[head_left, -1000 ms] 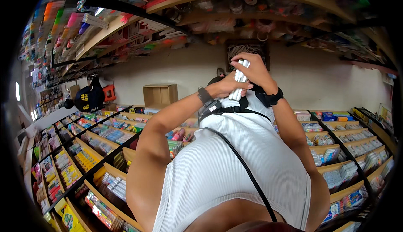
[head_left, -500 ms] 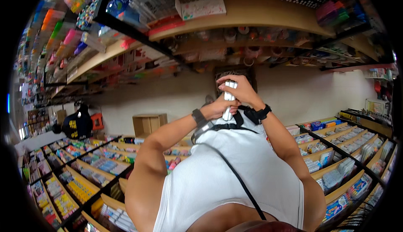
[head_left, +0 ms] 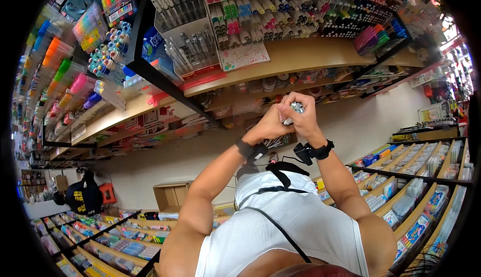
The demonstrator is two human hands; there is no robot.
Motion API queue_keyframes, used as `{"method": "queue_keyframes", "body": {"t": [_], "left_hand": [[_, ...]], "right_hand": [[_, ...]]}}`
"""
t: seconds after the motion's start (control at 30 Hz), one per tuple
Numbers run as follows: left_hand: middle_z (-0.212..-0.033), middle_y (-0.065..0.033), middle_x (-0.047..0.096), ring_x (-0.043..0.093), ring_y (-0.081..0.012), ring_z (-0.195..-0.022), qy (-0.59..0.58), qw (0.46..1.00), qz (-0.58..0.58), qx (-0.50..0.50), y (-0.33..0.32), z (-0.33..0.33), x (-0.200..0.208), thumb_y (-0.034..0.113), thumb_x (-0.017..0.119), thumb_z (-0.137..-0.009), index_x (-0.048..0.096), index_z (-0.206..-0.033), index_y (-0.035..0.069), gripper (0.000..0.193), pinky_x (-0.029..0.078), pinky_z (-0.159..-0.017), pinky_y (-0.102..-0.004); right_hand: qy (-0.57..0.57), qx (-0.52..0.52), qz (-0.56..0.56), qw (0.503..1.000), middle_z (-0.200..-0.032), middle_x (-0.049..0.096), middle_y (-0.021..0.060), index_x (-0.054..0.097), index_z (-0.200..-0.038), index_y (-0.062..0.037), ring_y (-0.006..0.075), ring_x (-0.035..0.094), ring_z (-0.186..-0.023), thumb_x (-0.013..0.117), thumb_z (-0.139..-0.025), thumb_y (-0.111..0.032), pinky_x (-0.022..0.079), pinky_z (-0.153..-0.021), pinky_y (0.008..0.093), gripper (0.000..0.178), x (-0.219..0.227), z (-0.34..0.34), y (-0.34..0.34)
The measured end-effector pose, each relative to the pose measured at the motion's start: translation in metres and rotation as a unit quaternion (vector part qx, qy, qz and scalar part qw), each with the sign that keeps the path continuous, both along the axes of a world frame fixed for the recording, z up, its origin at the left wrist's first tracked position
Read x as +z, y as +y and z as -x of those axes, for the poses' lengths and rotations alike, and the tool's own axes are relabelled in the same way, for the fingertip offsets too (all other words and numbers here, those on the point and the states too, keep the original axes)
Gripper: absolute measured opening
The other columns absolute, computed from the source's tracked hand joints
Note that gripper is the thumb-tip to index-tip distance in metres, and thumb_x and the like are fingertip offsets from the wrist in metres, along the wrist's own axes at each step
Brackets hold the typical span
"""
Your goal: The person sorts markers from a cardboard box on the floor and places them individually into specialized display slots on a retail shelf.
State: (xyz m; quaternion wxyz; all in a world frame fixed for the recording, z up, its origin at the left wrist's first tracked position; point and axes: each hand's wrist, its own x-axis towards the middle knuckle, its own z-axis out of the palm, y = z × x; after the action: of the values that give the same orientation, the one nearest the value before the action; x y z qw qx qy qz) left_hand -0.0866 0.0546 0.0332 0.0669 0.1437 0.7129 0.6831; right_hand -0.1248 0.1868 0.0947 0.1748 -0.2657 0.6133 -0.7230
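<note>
Both hands meet in front of me, just below the edge of the upper shelf. Between them is a small bundle of white pens (head_left: 296, 107), seen almost end-on, with whitish and silvery ends showing. My right hand (head_left: 306, 115) curls its fingers around the bundle from the right. From the left, my left hand (head_left: 270, 122) presses its closed fingers against the same bundle. The fingers hide most of the pens' length. A black band sits on each wrist.
Ahead is a wooden shelf (head_left: 300, 54) carrying racks of coloured markers (head_left: 250, 14) and a clear pen holder (head_left: 188, 46). More pens hang at the left. Slanted wooden display racks (head_left: 401, 202) of packaged pens lie on both sides. An open wooden box (head_left: 172, 197) stands by the wall.
My view has tilted up toward the marker shelf. Both hands have moved forward and right relative to my body with the bundle, which has turned from lengthwise to nearly end-on.
</note>
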Motion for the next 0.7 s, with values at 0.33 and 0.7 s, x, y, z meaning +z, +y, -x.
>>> {"method": "queue_keyframes", "body": {"t": [0.33, 0.7], "left_hand": [[-0.099, -0.0067, 0.062, 0.060, -0.0160, -0.092, 0.089, 0.988, -0.101, 0.080, 0.014, 0.055, 0.034, 0.005, 0.081, -0.069, 0.056, -0.108, -0.001, 0.047, 0.051, -0.080, -0.0330], [-0.105, -0.0082, 0.063, 0.062, -0.0175, -0.093, 0.093, 0.967, 0.007, 0.238, 0.007, 0.172, 0.019, 0.000, 0.077, -0.071, 0.052, -0.120, 0.001, 0.055, 0.052, -0.076, -0.0342]], "right_hand": [[0.077, -0.046, -0.013, 0.996, -0.063, 0.062, -0.0003, 0.062, -0.072, -0.0016, 0.0051, 0.055, -0.059, 0.077, -0.090, -0.015, 0.043, -0.057, 0.0230, 0.027, 0.031, 0.051, -0.007], [0.192, 0.086, -0.027, 0.977, -0.075, 0.065, 0.0016, 0.068, -0.079, -0.0024, 0.0097, 0.060, -0.073, 0.083, -0.084, -0.020, 0.048, -0.071, 0.0292, 0.024, 0.063, 0.183, -0.017]]}}
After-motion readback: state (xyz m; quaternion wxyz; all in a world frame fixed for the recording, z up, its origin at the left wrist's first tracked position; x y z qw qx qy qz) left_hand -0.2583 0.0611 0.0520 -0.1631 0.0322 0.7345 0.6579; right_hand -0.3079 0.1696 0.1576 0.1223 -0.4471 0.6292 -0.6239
